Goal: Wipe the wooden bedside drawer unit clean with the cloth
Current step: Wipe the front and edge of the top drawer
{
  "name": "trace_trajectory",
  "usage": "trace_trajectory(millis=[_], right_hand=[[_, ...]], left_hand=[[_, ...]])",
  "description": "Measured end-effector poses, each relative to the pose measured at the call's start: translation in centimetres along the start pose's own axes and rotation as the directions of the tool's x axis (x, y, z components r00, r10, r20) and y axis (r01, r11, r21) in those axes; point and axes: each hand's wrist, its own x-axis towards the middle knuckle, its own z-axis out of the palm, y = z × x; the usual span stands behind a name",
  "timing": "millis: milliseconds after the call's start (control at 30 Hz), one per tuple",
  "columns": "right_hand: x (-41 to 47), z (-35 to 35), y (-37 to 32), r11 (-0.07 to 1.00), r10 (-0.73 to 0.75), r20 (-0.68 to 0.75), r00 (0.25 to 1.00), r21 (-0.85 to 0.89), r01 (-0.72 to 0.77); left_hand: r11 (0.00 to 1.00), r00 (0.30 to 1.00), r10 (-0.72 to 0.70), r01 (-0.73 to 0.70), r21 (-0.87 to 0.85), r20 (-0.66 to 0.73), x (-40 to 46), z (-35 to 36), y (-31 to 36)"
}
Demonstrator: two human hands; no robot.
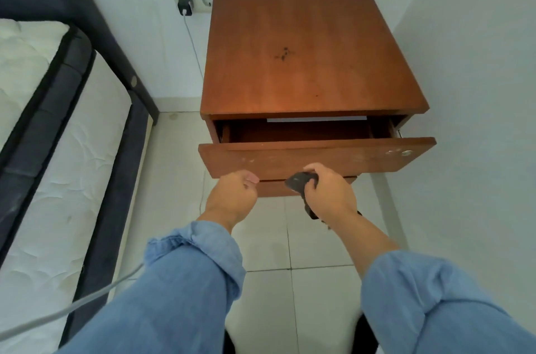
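Mostly hidden — cloth (300, 181) bunched inside right hand (329, 194).

Left hand (233, 194) curled, right hand (327, 188) fisted (gripping)

A wooden drawer unit (313, 55) stands at twelve o'clock against a white wall, its top drawer (316, 158) pulled partly out. The left hand (232, 197), curled, reaches under the drawer front's lower edge. At its three o'clock, the right hand (327, 191) grips a dark cloth (300, 181) against that same edge. A mattress (43, 165) lies at nine o'clock; a charger (184, 5) is plugged in at eleven.
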Motion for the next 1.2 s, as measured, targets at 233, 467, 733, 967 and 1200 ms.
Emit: trace_trajectory(millis=[233, 467, 733, 967, 1200], right_hand=[[1.9, -3.8, 6.3, 0.960, 0.199, 0.023, 0.980, 0.196, -0.199], [6.2, -4.5, 7.8, 0.944, 0.149, -0.011, 0.989, 0.300, -0.139], [8.2, -2.7, 8.5, 0.941, 0.121, -0.127, 0.984, 0.330, -0.073], [10.6, 0.6, 9.4, 0.913, 0.069, -0.311, 0.948, 0.402, 0.065], [13.9, 3.1, 11.1, 0.926, -0.052, -0.502, 0.863, 0.299, 0.230]], left_hand=[[0.997, 0.996, 0.081, -0.081, -0.007, 0.042, 2.1, 3.7, 3.9], [0.992, 0.986, 0.125, -0.125, 0.005, -0.113, 4.9, 5.1, 4.6], [0.981, 0.962, 0.184, -0.192, -0.018, -0.201, 6.9, 6.6, 4.3], [0.933, 0.851, 0.338, -0.358, 0.027, -0.401, 9.8, 8.3, 3.4], [0.832, 0.682, 0.532, -0.531, 0.161, -0.501, 13.2, 11.0, 1.5]])
